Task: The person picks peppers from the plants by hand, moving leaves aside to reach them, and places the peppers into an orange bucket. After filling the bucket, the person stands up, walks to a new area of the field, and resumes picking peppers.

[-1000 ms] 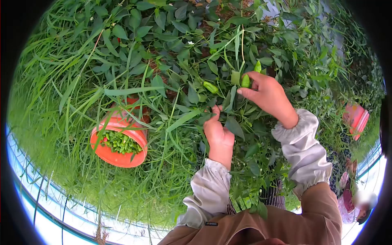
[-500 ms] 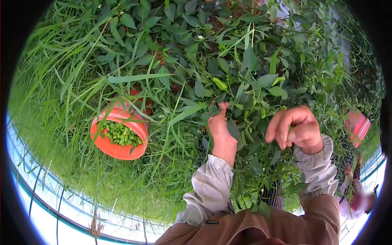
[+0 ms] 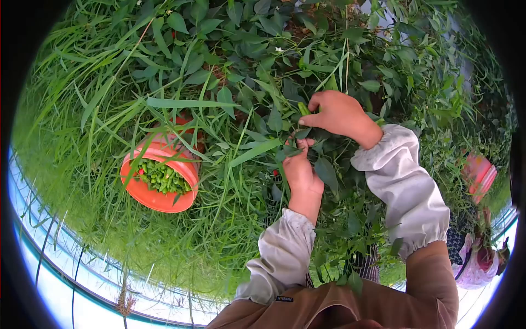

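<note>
Where grass [image 3: 82, 126] thickens, an orange bucket [image 3: 156, 200] sits.

The ground [image 3: 98, 181] is covered in long grass, thickest from seven to ten o'clock. An orange bucket [image 3: 159, 183] rests on it at about nine o'clock, tipped on its side among the blades and holding green peppers [image 3: 160, 176]. Leafy pepper plants [image 3: 246, 49] rise from the ground from eleven round to two o'clock.

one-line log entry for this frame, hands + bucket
right hand: pinching green pepper on plant | left hand: gripping leaves below | orange bucket: in grass, holds picked peppers
</note>
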{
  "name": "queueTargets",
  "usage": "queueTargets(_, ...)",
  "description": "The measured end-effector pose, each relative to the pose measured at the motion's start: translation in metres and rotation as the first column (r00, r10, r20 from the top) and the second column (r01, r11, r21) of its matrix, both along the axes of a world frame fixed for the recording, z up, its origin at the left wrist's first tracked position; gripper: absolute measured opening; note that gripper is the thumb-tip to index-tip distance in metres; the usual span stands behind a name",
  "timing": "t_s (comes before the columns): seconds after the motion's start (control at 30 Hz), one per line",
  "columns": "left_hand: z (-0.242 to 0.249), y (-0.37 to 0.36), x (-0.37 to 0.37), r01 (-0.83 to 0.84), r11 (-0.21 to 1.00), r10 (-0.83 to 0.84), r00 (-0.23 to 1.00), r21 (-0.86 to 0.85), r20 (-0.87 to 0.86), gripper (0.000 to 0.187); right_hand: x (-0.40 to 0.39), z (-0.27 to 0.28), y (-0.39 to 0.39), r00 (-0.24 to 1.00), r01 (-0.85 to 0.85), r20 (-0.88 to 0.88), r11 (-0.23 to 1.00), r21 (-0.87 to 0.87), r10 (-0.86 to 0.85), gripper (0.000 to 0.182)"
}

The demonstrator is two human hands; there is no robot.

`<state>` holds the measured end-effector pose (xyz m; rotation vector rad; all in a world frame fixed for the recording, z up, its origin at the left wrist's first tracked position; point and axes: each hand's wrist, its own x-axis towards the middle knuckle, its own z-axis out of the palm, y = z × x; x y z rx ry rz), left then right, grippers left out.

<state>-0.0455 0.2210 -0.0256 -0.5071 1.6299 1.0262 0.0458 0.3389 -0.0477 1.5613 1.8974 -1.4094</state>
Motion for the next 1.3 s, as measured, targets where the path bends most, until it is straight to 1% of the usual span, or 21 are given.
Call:
queueTargets(0.07, 0.000, -0.001, 0.001, 0.004, 1.000, -0.004, 1.000, -0.001, 0.010, 0.012, 0.006, -0.015, 0.002, 0.991, 0.076, -0.088, 0.970, -0.230, -0.099, 0.037)
queueTargets(0.1, 0.000, 0.000, 0.001, -0.023, 1.000, 0.024, 0.999, -0.014, 0.022, 0.012, 0.007, -0.020, 0.000, 0.992, 0.076, -0.086, 0.971, -0.227, -0.097, 0.037)
queueTargets(0.17, -0.001, 0.000, 0.001, -0.050, 0.999, 0.051, 0.998, -0.022, 0.031, 0.012, 0.008, -0.031, -0.005, 0.880, 0.273, -0.276, 0.887, -0.373, -0.386, 0.029)
queueTargets(0.2, 0.004, 0.003, 0.000, -0.086, 0.996, 0.087, 0.995, -0.025, 0.040, 0.014, 0.009, -0.023, -0.003, 0.880, 0.271, -0.277, 0.887, -0.373, -0.385, 0.029)
queueTargets(0.27, 0.007, 0.004, -0.002, -0.125, 0.992, 0.127, 0.991, -0.035, 0.048, 0.016, 0.017, 0.013, -0.001, 0.649, 0.468, -0.190, 0.583, -0.664, -0.737, 0.025)
queueTargets(0.37, 0.005, 0.003, -0.005, -0.109, 0.993, 0.111, 0.991, -0.033, 0.071, 0.016, 0.054, 0.038, -0.016, 0.308, 0.253, -0.164, 0.247, -0.935, -0.937, 0.018)
queueTargets(0.43, 0.002, 0.001, -0.006, -0.048, 0.997, 0.053, 0.996, -0.059, 0.071, 0.017, 0.062, 0.052, -0.018, 0.187, 0.181, -0.229, 0.263, -0.948, -0.955, 0.017)
queueTargets(0.47, 0.002, -0.001, -0.004, -0.053, 0.997, 0.057, 0.996, -0.062, 0.069, 0.017, 0.063, 0.055, -0.014, 0.191, 0.177, -0.227, 0.261, -0.949, -0.955, 0.017)
queueTargets(0.53, 0.004, -0.001, 0.001, -0.148, 0.989, 0.148, 0.984, -0.012, 0.100, 0.018, 0.047, 0.072, 0.004, 0.281, 0.428, -0.316, 0.413, -0.804, -0.906, 0.015)
queueTargets(0.6, 0.005, 0.002, 0.003, -0.142, 0.990, 0.144, 0.985, -0.025, 0.094, 0.018, 0.016, 0.074, 0.034, 0.651, 0.419, -0.371, 0.722, -0.551, -0.662, 0.012)
queueTargets(0.63, 0.005, 0.004, 0.004, -0.138, 0.990, 0.141, 0.987, -0.040, 0.082, 0.018, 0.001, 0.045, 0.033, 0.722, 0.424, -0.450, 0.850, -0.312, -0.525, 0.012)
queueTargets(0.67, 0.004, 0.003, 0.005, -0.134, 0.990, 0.137, 0.987, -0.036, 0.082, 0.018, -0.012, 0.013, 0.032, 0.943, 0.247, -0.300, 0.910, 0.333, -0.146, 0.017)
queueTargets(0.73, 0.000, -0.001, 0.007, -0.135, 0.991, 0.134, 0.989, 0.003, 0.069, 0.017, -0.034, -0.018, 0.050, 0.966, -0.236, 0.196, 0.883, 0.405, 0.169, 0.024)
queueTargets(0.83, 0.005, 0.003, 0.006, -0.148, 0.988, 0.150, 0.985, -0.032, 0.087, 0.016, -0.045, -0.050, 0.064, 0.951, -0.179, 0.293, 0.950, 0.256, 0.100, 0.032)
queueTargets(0.97, 0.008, 0.004, 0.004, -0.151, 0.988, 0.154, 0.985, -0.044, 0.078, 0.015, -0.021, -0.069, 0.050, 0.958, -0.001, 0.272, 0.946, 0.325, -0.092, 0.037)
queueTargets(1.03, 0.005, 0.003, 0.004, -0.167, 0.985, 0.171, 0.983, -0.051, 0.068, 0.012, -0.007, -0.064, 0.048, 0.976, 0.166, 0.100, 0.962, 0.215, -0.191, 0.038)
queueTargets(1.07, 0.005, 0.003, 0.004, -0.173, 0.984, 0.176, 0.982, -0.050, 0.068, 0.012, 0.001, -0.054, 0.042, 0.866, 0.477, -0.132, 0.876, -0.069, -0.482, 0.038)
queueTargets(1.1, 0.006, 0.003, 0.004, -0.171, 0.984, 0.173, 0.983, -0.042, 0.060, 0.012, 0.007, -0.037, 0.035, 0.613, 0.638, -0.248, 0.655, -0.405, -0.751, 0.039)
queueTargets(1.17, 0.007, 0.002, 0.001, -0.172, 0.984, 0.174, 0.983, -0.041, 0.051, 0.012, 0.030, -0.028, 0.021, 0.050, 0.286, -0.249, 0.253, -0.924, -0.967, 0.032)
queueTargets(1.2, 0.007, 0.002, 0.000, -0.171, 0.984, 0.173, 0.984, -0.055, 0.048, 0.013, 0.037, -0.016, 0.017, 0.034, 0.200, -0.158, 0.161, -0.966, -0.987, 0.031)
queueTargets(1.3, 0.007, 0.003, 0.001, -0.139, 0.990, 0.139, 0.990, -0.019, 0.024, 0.015, 0.021, 0.038, 0.020, 0.381, 0.365, -0.272, 0.414, -0.834, -0.884, 0.029)
